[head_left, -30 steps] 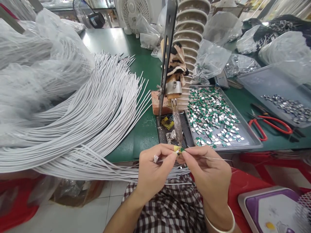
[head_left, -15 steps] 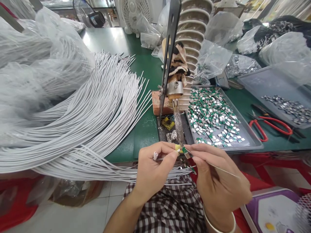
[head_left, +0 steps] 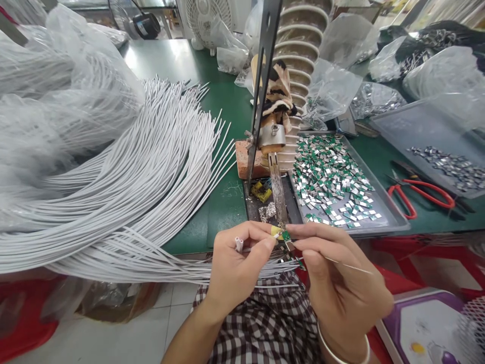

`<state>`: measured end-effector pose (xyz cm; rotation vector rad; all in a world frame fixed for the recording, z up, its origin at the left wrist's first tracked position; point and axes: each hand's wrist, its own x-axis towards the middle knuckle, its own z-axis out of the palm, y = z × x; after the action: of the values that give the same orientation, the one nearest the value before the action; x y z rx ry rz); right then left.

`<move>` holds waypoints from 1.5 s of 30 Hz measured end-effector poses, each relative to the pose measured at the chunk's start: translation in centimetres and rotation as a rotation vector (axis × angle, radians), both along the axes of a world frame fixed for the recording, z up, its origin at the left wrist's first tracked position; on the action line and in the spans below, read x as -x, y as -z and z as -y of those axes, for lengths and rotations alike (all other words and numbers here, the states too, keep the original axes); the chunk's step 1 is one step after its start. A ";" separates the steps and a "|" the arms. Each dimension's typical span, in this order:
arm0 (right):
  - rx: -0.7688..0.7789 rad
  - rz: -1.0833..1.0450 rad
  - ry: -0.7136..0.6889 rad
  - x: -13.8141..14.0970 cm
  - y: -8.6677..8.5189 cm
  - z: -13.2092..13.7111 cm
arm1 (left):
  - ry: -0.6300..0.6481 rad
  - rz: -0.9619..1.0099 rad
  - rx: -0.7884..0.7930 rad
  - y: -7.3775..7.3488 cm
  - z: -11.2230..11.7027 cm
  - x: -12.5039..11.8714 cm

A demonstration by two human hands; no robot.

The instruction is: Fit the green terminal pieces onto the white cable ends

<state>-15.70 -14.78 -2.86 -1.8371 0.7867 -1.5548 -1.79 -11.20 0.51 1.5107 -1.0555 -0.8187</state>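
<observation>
My left hand [head_left: 238, 263] is closed in a pinch on a white cable [head_left: 238, 244], whose end points toward a small green circuit board [head_left: 287, 236] with a metal plug. Yellow wrapping [head_left: 276, 230] covers its index fingertip. My right hand [head_left: 341, 283] is closed too, its fingertips at the board and a thin solder wire [head_left: 350, 266] running back across its fingers. Right above the board is the tip of a fixed soldering iron [head_left: 278, 197], clamped pointing down. Whether the tip touches the board cannot be made out. More white cables with boards on their ends [head_left: 291, 260] lie below my hands.
A large bundle of white cables [head_left: 159, 167] covers the left of the table. At right stand a tray [head_left: 390, 217] of circuit boards, red-handled pliers [head_left: 428, 189] and a bin [head_left: 397, 124] of metal parts. A ribbed hose [head_left: 299, 45] and brick [head_left: 244, 159] flank the iron.
The circuit board has shifted slightly left at the iron's tip, and my right fingers have moved a little with it. My left hand stays almost in place. The view has shifted slightly.
</observation>
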 end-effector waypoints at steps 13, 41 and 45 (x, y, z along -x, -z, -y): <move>-0.020 -0.190 0.057 -0.3 1.3 0.2 | 0.200 -0.143 -0.122 0.6 0.4 -0.5; 0.035 0.041 0.109 -0.9 1.3 0.0 | 0.151 -0.271 -0.043 0.8 0.9 -0.6; -0.109 -0.030 0.145 -1.1 1.4 0.2 | 0.158 -0.180 -0.070 1.0 0.5 -0.2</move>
<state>-14.59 -14.96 -4.30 -1.7616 1.0183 -1.5436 -1.62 -11.75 -0.45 1.3951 -1.0296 -1.0918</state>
